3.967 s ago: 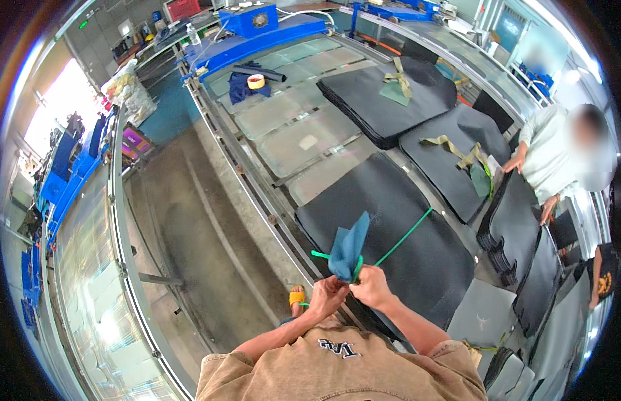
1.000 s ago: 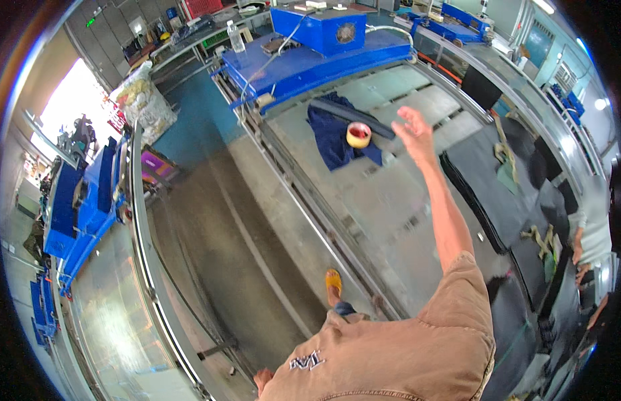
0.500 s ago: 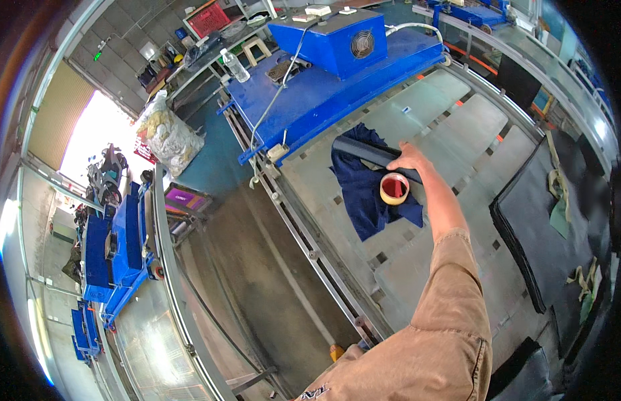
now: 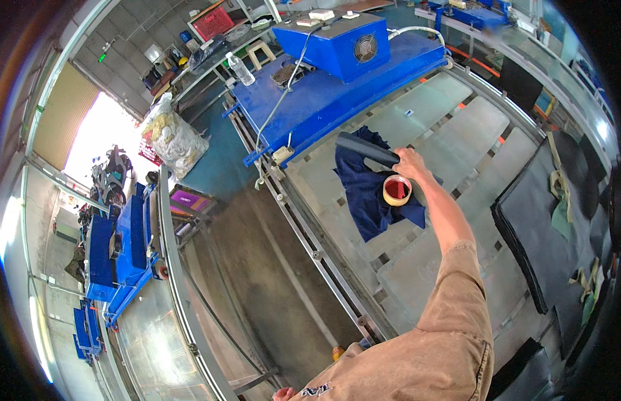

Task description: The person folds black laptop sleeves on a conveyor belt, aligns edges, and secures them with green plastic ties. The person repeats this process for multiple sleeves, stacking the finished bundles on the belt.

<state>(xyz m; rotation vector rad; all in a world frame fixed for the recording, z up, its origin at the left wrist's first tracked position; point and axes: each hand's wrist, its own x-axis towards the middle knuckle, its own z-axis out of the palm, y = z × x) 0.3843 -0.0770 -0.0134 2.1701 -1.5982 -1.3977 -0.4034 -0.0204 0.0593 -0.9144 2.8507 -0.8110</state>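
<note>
My right hand [image 4: 409, 164] is closed around a long dark grey bar [image 4: 367, 148] over the metal table. Beneath the bar lies a crumpled navy blue cloth [image 4: 364, 210]. Close below my wrist, a roll of tape [image 4: 397, 201], cream outside with a red inside, sits on the cloth. At the bottom edge only a small part of my left hand [image 4: 284, 394] shows, beside my brown shirt; its fingers are too cut off to read.
A blue machine carriage [image 4: 350, 63] with a clear plastic bottle [image 4: 240, 69] stands across the table's far end. Stacked black sheets [image 4: 544, 207] lie to the right. Metal rails [image 4: 310, 247] edge the table's left side. A stuffed white sack [image 4: 173, 137] stands beyond the aisle.
My right hand has closed around the bar and lifted it slightly off the cloth. Part of my left hand has come into view at the bottom edge.
</note>
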